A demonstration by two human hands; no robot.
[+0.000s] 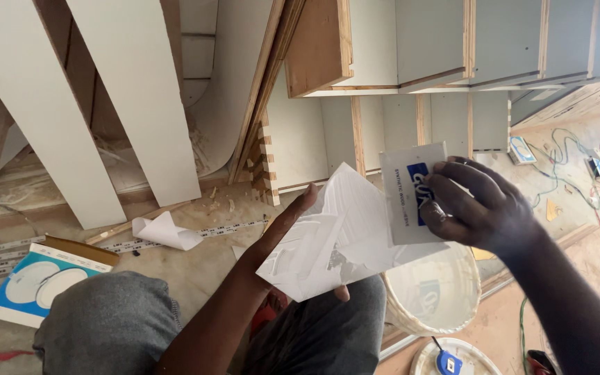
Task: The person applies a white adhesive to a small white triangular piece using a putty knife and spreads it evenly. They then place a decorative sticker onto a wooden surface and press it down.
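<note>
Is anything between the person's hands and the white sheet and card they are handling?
Nothing visible. The left hand already holds the glue-smeared white sheet from beneath, thumb at its edge. The right hand presses a small card directly onto that sheet, above the white bucket.

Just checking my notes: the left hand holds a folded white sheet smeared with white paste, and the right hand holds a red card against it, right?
Not quite. In the head view the card in the right hand is white with a blue patch, not red. The left hand does hold the smeared white sheet.
</note>
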